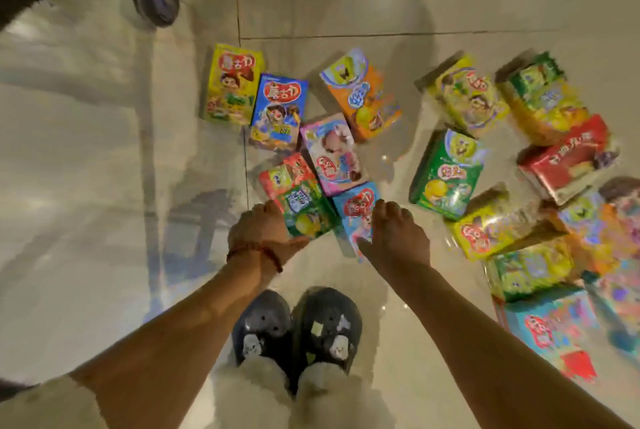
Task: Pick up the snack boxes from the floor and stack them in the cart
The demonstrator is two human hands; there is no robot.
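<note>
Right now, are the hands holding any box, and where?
Left hand grips the green box by its left edge; right hand grips the light blue box by its right edge.

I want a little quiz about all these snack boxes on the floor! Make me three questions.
1. True or false: the left hand grips the green box.
2. Which box does the right hand touch? A) orange box B) light blue box C) red box
3. Fill in: the pink box lies right beside the dark ____ box.

Key:
1. True; its fingers and thumb hold the box's edge.
2. B, the light blue box.
3. Blue.
</note>
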